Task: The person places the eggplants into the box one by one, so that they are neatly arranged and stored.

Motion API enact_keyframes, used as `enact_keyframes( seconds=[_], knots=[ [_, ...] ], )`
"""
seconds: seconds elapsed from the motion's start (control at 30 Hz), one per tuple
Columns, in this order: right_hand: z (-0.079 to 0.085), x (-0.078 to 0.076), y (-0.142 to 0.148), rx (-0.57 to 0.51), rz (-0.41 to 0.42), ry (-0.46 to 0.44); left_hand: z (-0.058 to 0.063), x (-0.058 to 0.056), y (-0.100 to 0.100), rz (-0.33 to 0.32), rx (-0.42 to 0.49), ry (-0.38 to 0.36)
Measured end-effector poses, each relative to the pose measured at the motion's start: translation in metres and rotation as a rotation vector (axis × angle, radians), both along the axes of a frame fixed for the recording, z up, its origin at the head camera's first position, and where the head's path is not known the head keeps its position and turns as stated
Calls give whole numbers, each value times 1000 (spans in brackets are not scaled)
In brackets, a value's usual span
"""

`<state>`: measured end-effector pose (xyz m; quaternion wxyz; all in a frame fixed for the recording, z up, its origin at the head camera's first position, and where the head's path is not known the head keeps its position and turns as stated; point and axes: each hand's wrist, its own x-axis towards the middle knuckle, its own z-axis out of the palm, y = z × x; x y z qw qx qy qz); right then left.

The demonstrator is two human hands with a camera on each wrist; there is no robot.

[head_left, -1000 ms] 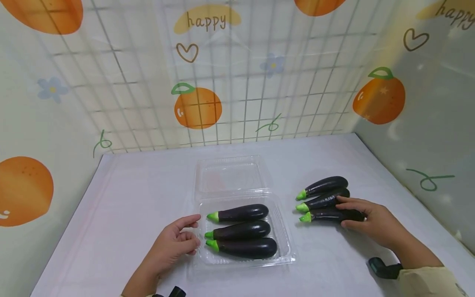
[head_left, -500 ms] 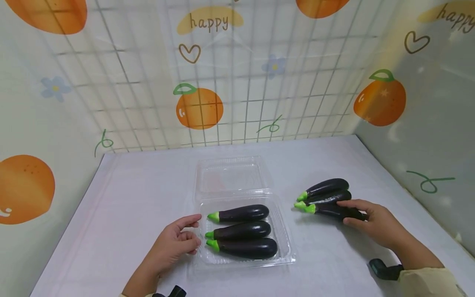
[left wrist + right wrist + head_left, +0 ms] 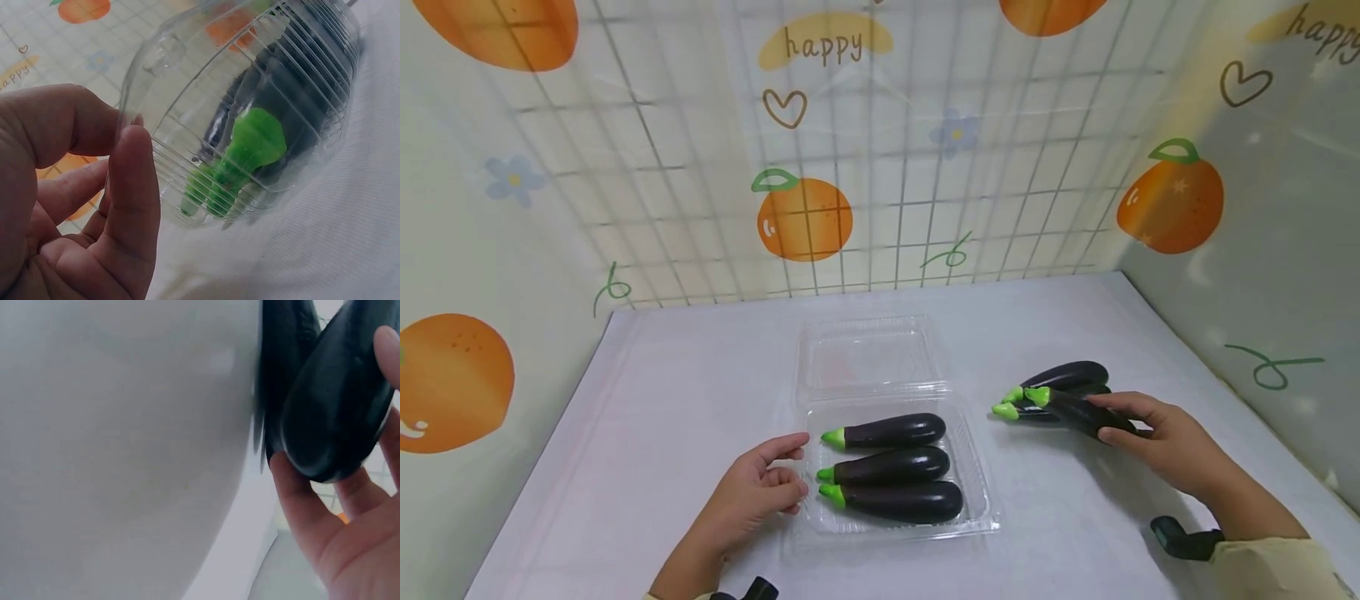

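Head view shows right grip [image 3: 1172,446] holding eggplant [image 3: 1075,410], left grip [image 3: 752,487] pinching box [image 3: 976,492], backdrop [image 3: 880,142] reading "happy".

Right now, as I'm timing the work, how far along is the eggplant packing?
Looks done: three eggplants lie inside the clear container, whose edge the left hand pinches. In hand: a fourth eggplant, gripped by the right hand. Apparently left: placing that one, then two loose eggplants on the table; the lid lies open.
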<state>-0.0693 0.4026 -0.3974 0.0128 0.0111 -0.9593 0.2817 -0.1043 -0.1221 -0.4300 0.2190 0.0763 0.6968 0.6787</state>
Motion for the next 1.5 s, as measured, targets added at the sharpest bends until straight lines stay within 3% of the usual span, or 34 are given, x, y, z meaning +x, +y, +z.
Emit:
enact_keyframes(
  seconds=[0.37, 0.63, 1.07, 1.27, 1.5],
  knots=[
    [8, -1, 0, -23, 21, 99, 3, 1, 1, 7, 6, -7],
    [15, -11, -20, -30, 30, 103, 1, 1, 0, 11, 15, -6],
    [25, -32, -67, -153, 165, 179, 0, 0, 0, 5, -9, 14],
    [27, -45, -91, -150, 208, 220, -2, -3, 0, -1, -19, 24],
    [30, -57, -123, -138, 308, 195, -3, -4, -2, 5, -25, 19]
  ],
)
